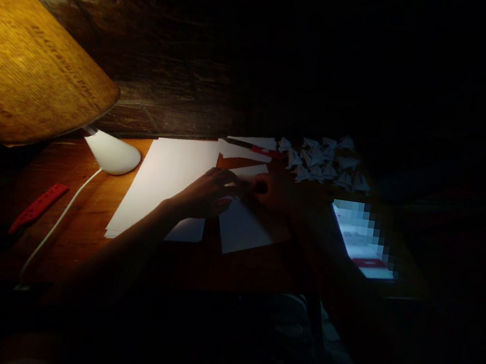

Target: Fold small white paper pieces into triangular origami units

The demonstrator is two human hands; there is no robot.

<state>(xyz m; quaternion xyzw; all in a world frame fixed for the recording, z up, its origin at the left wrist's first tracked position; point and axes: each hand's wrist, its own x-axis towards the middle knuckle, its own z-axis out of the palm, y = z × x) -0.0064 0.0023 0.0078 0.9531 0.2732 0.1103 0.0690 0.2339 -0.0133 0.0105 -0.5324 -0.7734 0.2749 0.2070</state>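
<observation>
In the head view, my left hand (pixel 212 193) reaches over a white sheet of paper (pixel 245 233) from the left, its fingers stretched out and its thumb apart from them. From the right, my right hand (pixel 275 191) meets it above the same sheet, its fingers curled in a pinch. Shadow hides what the right fingertips hold, if anything. The two sets of fingertips are close together. Left of this sheet lies larger white paper (pixel 182 167), partly beneath my left hand and wrist.
Several small folded paper pieces (pixel 319 156) lie beyond my right hand. A red-handled tool (pixel 265 151) rests on more paper. To the right is a lit phone (pixel 359 240). At left stand a lamp (pixel 42 69) with a white cord (pixel 61 217) and a red perforated object (pixel 38 207).
</observation>
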